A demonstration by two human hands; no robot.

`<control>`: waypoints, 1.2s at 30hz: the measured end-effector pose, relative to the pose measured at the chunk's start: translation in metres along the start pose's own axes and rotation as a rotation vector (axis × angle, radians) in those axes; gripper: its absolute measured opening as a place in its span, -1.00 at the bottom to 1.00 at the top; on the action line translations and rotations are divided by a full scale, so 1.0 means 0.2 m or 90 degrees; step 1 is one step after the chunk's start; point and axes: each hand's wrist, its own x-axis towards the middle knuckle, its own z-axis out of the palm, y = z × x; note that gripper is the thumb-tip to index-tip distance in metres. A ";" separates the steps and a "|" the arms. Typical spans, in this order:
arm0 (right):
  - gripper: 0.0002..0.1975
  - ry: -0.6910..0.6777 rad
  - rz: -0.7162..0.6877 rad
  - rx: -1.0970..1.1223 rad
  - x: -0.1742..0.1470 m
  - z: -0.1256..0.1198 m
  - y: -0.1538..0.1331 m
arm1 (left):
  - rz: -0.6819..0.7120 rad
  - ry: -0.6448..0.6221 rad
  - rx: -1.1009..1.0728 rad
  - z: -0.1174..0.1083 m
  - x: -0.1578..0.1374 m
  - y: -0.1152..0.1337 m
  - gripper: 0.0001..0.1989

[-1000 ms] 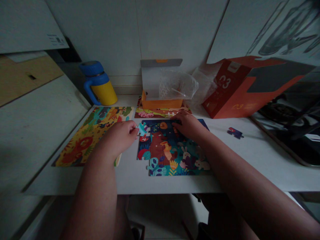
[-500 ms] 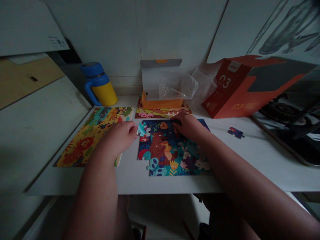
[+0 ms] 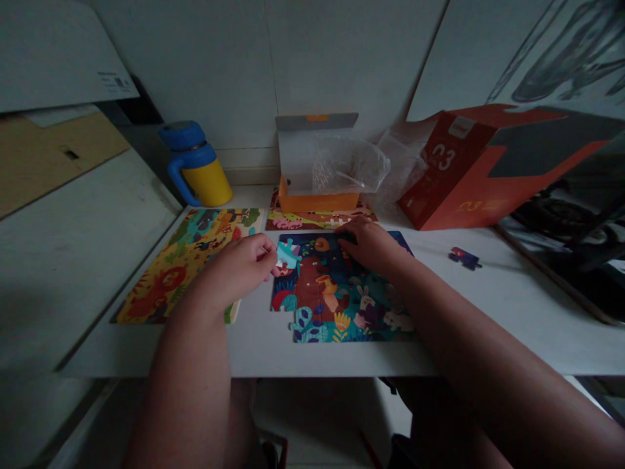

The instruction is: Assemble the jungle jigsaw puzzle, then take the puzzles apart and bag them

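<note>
Against the pale wall point(image 3: 234, 71) stands a white desk point(image 3: 263, 358), with a blue-and-yellow flask point(image 3: 208, 182) at its back left. Through my camera, I have the left hand point(image 3: 241, 264) pinching a light-blue piece point(image 3: 288, 254) at the upper-left corner of the puzzle point(image 3: 359, 273); whether it is seated, I can't tell. My right hand point(image 3: 368, 241) rests on the puzzle's upper part, its grip unclear. Another piece point(image 3: 465, 258) lies farther right.

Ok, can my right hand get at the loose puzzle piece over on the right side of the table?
Probably yes: the loose piece lies uncovered on the white tabletop to the right of your right hand, and nothing visible stands between them. That hand is on the puzzle, though.
</note>
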 end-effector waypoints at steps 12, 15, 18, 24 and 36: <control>-0.71 -0.012 -0.029 -0.022 0.01 -0.01 0.00 | 0.045 -0.236 0.167 -0.08 -0.23 0.08 -0.73; -0.70 -0.011 -0.037 -0.013 0.01 -0.01 0.00 | 0.026 -0.261 0.183 -0.09 -0.24 0.06 -0.72; -0.70 -0.011 -0.040 -0.007 0.01 -0.01 0.01 | -0.008 -0.279 0.188 -0.09 -0.23 0.05 -0.73; -0.68 -0.027 -0.029 -0.020 0.01 -0.02 0.00 | -0.033 -0.326 0.199 -0.11 -0.24 0.05 -0.69; -0.63 -0.030 0.298 -0.233 -0.16 -0.31 0.05 | 0.013 -0.307 0.143 -0.14 -0.25 -0.05 -0.67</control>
